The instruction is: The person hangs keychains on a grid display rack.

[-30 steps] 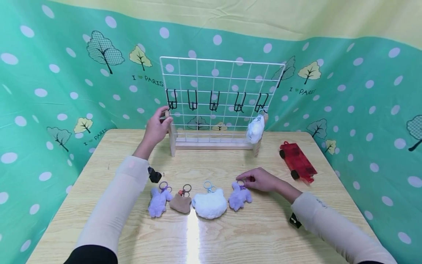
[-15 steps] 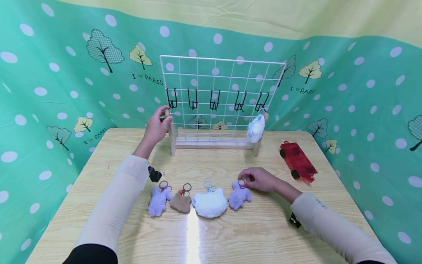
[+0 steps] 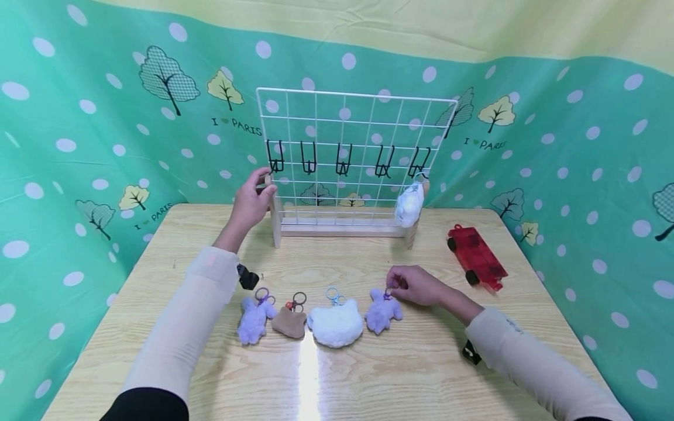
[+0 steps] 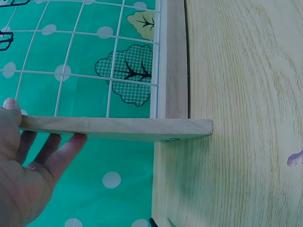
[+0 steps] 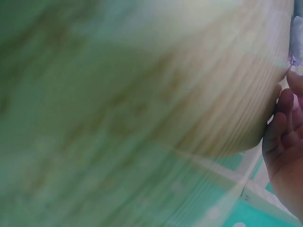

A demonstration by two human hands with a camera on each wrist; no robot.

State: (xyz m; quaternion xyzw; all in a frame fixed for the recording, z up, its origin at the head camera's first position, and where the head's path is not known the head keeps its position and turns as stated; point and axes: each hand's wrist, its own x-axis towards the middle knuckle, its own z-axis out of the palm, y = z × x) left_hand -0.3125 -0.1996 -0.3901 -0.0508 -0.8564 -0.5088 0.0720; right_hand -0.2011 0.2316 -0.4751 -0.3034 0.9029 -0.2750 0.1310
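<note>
Left hand (image 3: 251,199) at the left wooden upright (image 3: 277,228) of the rack: thumb to one side, fingers (image 4: 64,158) to the other, pinching the board between.

Right hand (image 3: 416,285) low over the desk (image 3: 421,368), fingers pinching at the ring of the right purple plush (image 3: 382,316), last in a row of four. In the right wrist view, mostly blur, with a bit of purple beside the thumb.

Right purple plush: flat on the desk, ring end toward the rack. Just beside it, leftward, white plush (image 3: 336,326) with blue ring; then brown plush (image 3: 288,323) with dark ring and red bead; last, left purple plush (image 3: 253,323), near the left sleeve (image 3: 202,298).

Farther back, white wire grid (image 3: 358,95) with five black hooks (image 3: 309,171) in line across. On the rightmost hook, hanging white plush (image 3: 409,206).

Right of the rack, well apart: red toy car (image 3: 476,256), angled on the desk. Behind, green dotted cloth (image 3: 574,152) with printed trees.
</note>
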